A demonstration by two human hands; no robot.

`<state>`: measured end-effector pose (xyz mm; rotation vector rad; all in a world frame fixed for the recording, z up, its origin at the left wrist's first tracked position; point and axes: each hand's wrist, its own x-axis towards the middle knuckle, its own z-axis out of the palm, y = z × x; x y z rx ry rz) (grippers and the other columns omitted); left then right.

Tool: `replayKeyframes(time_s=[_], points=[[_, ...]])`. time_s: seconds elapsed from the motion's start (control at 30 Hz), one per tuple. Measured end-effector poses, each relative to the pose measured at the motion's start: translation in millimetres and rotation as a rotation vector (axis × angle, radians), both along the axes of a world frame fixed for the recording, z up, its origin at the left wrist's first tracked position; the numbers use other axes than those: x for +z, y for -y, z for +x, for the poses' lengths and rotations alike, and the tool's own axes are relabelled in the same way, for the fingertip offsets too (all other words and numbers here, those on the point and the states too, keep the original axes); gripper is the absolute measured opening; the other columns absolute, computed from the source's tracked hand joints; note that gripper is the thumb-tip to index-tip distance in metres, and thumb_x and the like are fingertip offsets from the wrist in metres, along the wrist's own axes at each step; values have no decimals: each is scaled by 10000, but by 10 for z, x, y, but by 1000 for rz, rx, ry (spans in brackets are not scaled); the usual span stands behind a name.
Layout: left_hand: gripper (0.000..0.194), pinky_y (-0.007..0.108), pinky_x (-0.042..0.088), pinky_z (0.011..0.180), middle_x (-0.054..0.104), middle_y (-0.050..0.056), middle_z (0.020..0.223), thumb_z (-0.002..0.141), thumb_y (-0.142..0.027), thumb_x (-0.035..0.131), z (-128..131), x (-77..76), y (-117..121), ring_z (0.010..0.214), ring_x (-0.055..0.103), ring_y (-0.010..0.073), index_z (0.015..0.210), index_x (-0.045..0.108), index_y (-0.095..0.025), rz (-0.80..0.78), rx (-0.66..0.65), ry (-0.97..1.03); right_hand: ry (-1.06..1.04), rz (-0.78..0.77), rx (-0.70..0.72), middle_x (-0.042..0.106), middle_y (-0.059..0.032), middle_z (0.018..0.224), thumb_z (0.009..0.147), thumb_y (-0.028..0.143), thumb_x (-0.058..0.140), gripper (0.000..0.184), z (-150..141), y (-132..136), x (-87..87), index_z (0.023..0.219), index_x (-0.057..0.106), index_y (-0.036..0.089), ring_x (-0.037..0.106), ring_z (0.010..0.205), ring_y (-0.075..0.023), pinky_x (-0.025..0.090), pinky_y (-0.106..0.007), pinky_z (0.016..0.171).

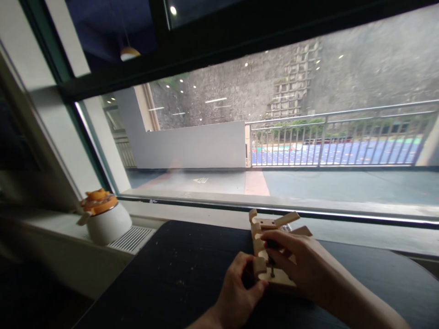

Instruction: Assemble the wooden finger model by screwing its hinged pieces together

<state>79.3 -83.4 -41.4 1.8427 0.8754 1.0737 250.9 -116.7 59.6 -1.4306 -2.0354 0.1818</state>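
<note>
A light wooden assembly of notched and flat pieces lies on the dark table in front of me. With thumb and fingers closed, my left hand grips the near left end of its notched wooden strip. My right hand is above the assembly, closed round a small screwdriver. The screwdriver's dark shaft points down at the flat wooden base, and my fingers hide most of its handle. Behind my right hand, a slanted wooden piece sticks up at the far side.
The black table has pale crumbs scattered on its left part. A white pot with an orange lid stands on the window sill at the left, beside a slotted vent. A large window runs along the table's far edge.
</note>
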Motion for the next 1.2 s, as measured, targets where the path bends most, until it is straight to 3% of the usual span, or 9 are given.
replayKeyframes(time_s=[0.23, 0.37, 0.47, 0.67, 0.83, 1.03, 1.2], points=[[215, 251, 447, 762, 615, 28, 907, 752, -150, 643, 0, -8, 2, 827, 567, 171, 961, 594, -169, -15, 9, 8, 68, 6, -205, 673, 20, 723, 849, 357, 554, 123, 35, -124, -67, 894, 607, 256, 621, 667, -193, 372, -279, 565], [220, 255, 452, 765, 630, 33, 910, 758, -152, 635, 10, -12, 1, 826, 576, 171, 973, 587, -165, -33, 4, 20, 146, 69, -326, 643, 13, 656, 866, 410, 521, 190, -42, -123, -123, 801, 540, 232, 615, 622, -205, 325, -279, 515], [218, 255, 452, 753, 635, 34, 910, 763, -163, 634, 17, -12, 3, 812, 572, 166, 976, 588, -165, -38, 11, 8, 175, 129, -282, 699, -1, 822, 907, 355, 468, 148, -60, -71, -106, 907, 575, 252, 649, 696, -209, 356, -283, 541], [214, 260, 450, 756, 637, 32, 903, 775, -184, 627, 12, -16, 2, 806, 564, 164, 981, 575, -164, -36, -1, -2, 202, 143, -112, 690, -17, 1119, 906, 243, 447, 287, -36, 59, 12, 1139, 606, 290, 661, 927, -223, 446, -294, 676], [218, 256, 453, 750, 630, 28, 900, 768, -179, 627, 12, -1, 6, 803, 564, 161, 978, 570, -165, -49, -4, 1, 154, 105, -70, 719, -24, 1037, 915, 230, 430, 298, -40, 15, 22, 1122, 641, 269, 667, 890, -204, 446, -282, 703], [214, 244, 448, 751, 624, 22, 898, 771, -192, 627, 14, 0, 6, 806, 561, 154, 976, 573, -168, -44, -1, 6, 194, 90, -231, 719, -27, 792, 910, 298, 455, 222, 29, -60, -14, 923, 673, 259, 662, 738, -220, 392, -284, 589], [226, 244, 444, 751, 635, 21, 902, 762, -186, 635, 15, -7, 3, 808, 564, 156, 982, 585, -171, -30, 20, -8, 237, 85, -348, 710, -49, 758, 914, 310, 452, 226, 84, -83, -39, 829, 631, 201, 660, 702, -223, 394, -296, 597]])
